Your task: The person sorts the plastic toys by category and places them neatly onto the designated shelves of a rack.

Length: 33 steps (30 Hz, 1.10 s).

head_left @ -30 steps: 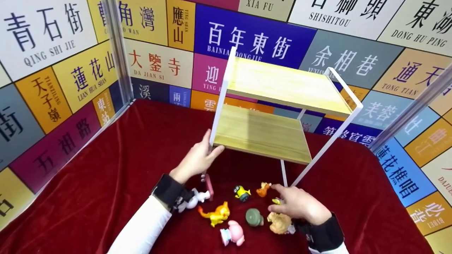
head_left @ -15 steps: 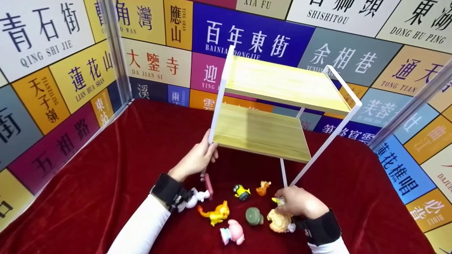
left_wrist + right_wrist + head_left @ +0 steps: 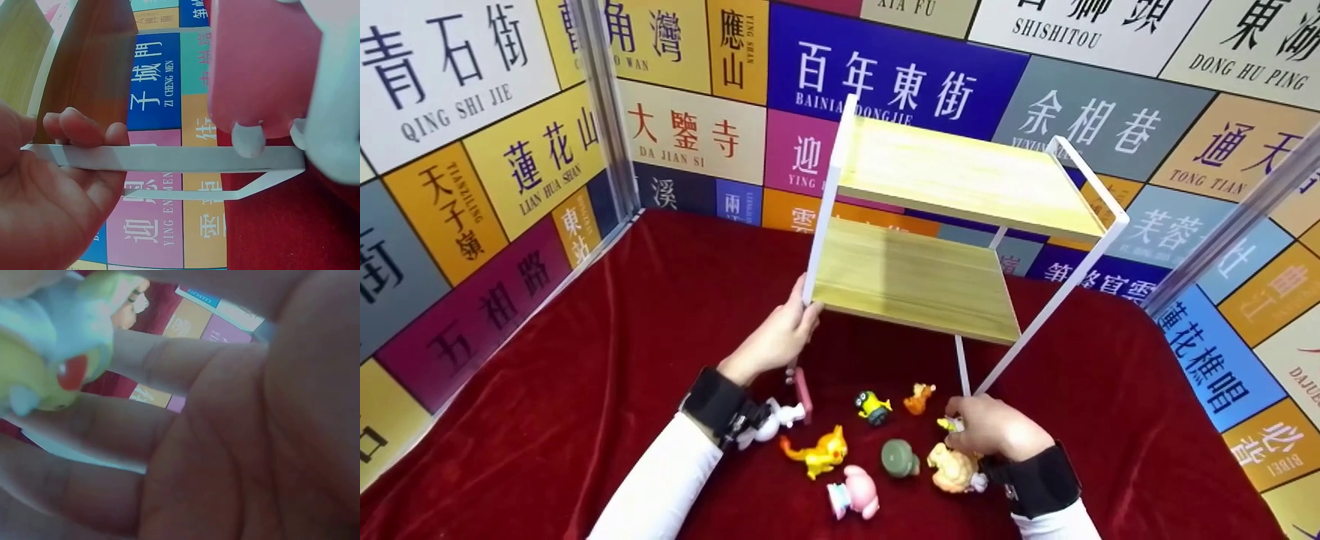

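A two-tier shelf with wooden boards and a white frame stands on the red cloth. My left hand grips its left upright near the lower board, fingers curled round the bar. My right hand is by the foot of the right upright. It pinches a small yellow-and-white figurine with a red spot, partly hidden by the fingers in the head view. A white toy with a pink panel lies under my left wrist. A curly beige figurine sits just below my right hand.
Several figurines lie before the shelf: a yellow Pikachu-like one, a pink one, a green one, a yellow-and-black one and an orange one. Sign-covered walls stand behind.
My right hand's fingers have drawn in from beside the orange figurine and curled at the yellow-and-white one. My left thumb has come off the lower board's edge and closed round the upright.
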Tool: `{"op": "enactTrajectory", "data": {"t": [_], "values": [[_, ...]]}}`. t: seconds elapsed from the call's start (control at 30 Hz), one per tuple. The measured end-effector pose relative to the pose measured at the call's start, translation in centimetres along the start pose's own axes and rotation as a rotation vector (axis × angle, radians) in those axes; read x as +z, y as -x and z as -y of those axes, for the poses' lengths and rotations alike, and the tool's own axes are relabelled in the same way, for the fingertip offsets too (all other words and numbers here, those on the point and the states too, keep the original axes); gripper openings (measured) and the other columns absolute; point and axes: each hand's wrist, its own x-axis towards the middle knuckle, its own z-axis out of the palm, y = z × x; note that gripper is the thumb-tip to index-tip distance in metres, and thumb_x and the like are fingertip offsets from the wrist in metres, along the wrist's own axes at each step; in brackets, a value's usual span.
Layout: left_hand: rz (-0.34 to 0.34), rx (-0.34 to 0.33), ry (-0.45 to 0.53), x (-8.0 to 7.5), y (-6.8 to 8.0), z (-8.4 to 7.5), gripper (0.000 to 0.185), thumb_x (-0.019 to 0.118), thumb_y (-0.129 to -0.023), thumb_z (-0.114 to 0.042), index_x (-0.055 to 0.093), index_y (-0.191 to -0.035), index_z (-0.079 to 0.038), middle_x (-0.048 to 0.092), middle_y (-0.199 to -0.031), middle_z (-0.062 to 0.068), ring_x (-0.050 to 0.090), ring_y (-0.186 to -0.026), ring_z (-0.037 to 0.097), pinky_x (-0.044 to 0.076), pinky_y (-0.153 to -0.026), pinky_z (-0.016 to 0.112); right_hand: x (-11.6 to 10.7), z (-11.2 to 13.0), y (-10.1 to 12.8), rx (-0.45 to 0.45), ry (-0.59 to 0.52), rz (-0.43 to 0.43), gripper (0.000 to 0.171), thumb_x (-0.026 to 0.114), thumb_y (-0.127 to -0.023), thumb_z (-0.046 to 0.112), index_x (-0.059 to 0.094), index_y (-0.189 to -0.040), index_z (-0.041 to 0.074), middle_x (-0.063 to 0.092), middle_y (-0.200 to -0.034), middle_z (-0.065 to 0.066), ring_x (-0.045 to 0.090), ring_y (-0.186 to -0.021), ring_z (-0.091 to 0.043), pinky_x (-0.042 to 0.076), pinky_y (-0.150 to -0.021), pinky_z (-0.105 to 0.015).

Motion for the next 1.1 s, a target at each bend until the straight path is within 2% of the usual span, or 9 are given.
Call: {"op": "enactTrajectory", "data": {"t": [0.17,0.3,0.47,0.53,0.67,0.77,0.87,0.97,1.1], "values": [[-0.019,0.031,-0.023,0.1,0.0,0.1,0.059,0.040,-0.109,-0.017,0.013,-0.159,-0.001,0.048,-0.075,0.001,0.045,-0.061,0.012,0.040,-0.055,0.025,0.1,0.0,0.0,-0.042,0.012,0.009,0.021,0.073,-0.075,0.009,0.067,-0.095,0.009,0.065,-0.085,-0.004,0.056,-0.079,-0.020,0.047,-0.068,-0.036],[-0.016,0.036,-0.027,0.0,0.0,0.1,0.059,0.040,-0.109,-0.017,0.013,-0.159,-0.001,0.048,-0.075,0.001,0.044,-0.061,0.012,0.040,-0.054,0.025,-0.1,0.0,0.1,-0.063,0.034,0.021,0.025,0.069,-0.078,0.005,0.065,-0.103,0.008,0.066,-0.088,-0.005,0.059,-0.085,-0.022,0.049,-0.073,-0.040],[-0.018,0.035,-0.026,0.0,0.0,0.0,0.060,0.040,-0.109,-0.017,0.012,-0.160,-0.001,0.047,-0.074,0.000,0.044,-0.060,0.012,0.039,-0.054,0.024,-0.3,0.0,0.3,-0.114,0.065,-0.032,0.025,0.063,-0.085,0.004,0.064,-0.110,0.003,0.068,-0.090,-0.011,0.064,-0.089,-0.029,0.052,-0.079,-0.046],[-0.020,0.035,-0.026,0.0,0.0,0.1,0.060,0.041,-0.109,-0.017,0.012,-0.160,-0.001,0.047,-0.074,0.000,0.044,-0.060,0.012,0.040,-0.054,0.025,-0.4,0.0,0.3,-0.127,0.066,-0.073,0.025,0.059,-0.089,0.007,0.062,-0.113,0.000,0.068,-0.097,-0.016,0.066,-0.096,-0.035,0.053,-0.085,-0.050],[-0.017,0.023,-0.021,0.1,0.1,0.2,0.061,0.040,-0.109,-0.017,0.010,-0.160,-0.001,0.047,-0.074,0.000,0.043,-0.060,0.012,0.039,-0.053,0.024,-0.8,0.0,0.4,-0.142,0.016,-0.126,0.038,0.050,-0.096,0.013,0.056,-0.128,-0.007,0.065,-0.122,-0.028,0.061,-0.118,-0.043,0.048,-0.101,-0.055],[-0.015,0.012,-0.024,0.2,0.2,0.2,0.061,0.039,-0.109,-0.017,0.009,-0.160,-0.002,0.046,-0.074,-0.001,0.042,-0.060,0.011,0.038,-0.053,0.024,-1.1,0.0,0.4,-0.172,-0.025,-0.139,0.031,0.051,-0.096,0.016,0.058,-0.118,-0.005,0.068,-0.103,-0.019,0.066,-0.100,-0.032,0.052,-0.089,-0.046],[-0.024,0.019,-0.031,0.2,0.2,0.1,0.060,0.040,-0.109,-0.017,0.011,-0.160,-0.001,0.047,-0.074,0.000,0.043,-0.059,0.011,0.040,-0.053,0.025,-1.4,0.0,0.5,-0.236,-0.058,-0.166,0.017,0.060,-0.093,0.020,0.054,-0.103,0.006,0.055,-0.078,0.000,0.057,-0.075,-0.015,0.047,-0.071,-0.031],[-0.029,0.024,-0.037,0.2,0.2,0.1,0.061,0.040,-0.109,-0.017,0.011,-0.160,-0.001,0.048,-0.074,0.000,0.043,-0.058,0.011,0.041,-0.052,0.026,-1.7,-0.1,0.7,-0.303,-0.106,-0.209,0.024,0.069,-0.090,0.020,0.052,-0.103,0.010,0.052,-0.077,0.006,0.051,-0.070,-0.007,0.044,-0.066,-0.024],[-0.039,0.035,-0.040,0.2,0.2,-0.1,0.059,0.041,-0.109,-0.017,0.014,-0.159,-0.002,0.048,-0.075,0.000,0.044,-0.060,0.012,0.041,-0.054,0.027,-2.0,-0.2,0.7,-0.346,-0.182,-0.296,0.028,0.072,-0.085,0.011,0.052,-0.105,0.010,0.056,-0.080,0.004,0.051,-0.068,-0.005,0.044,-0.063,-0.022]]}}
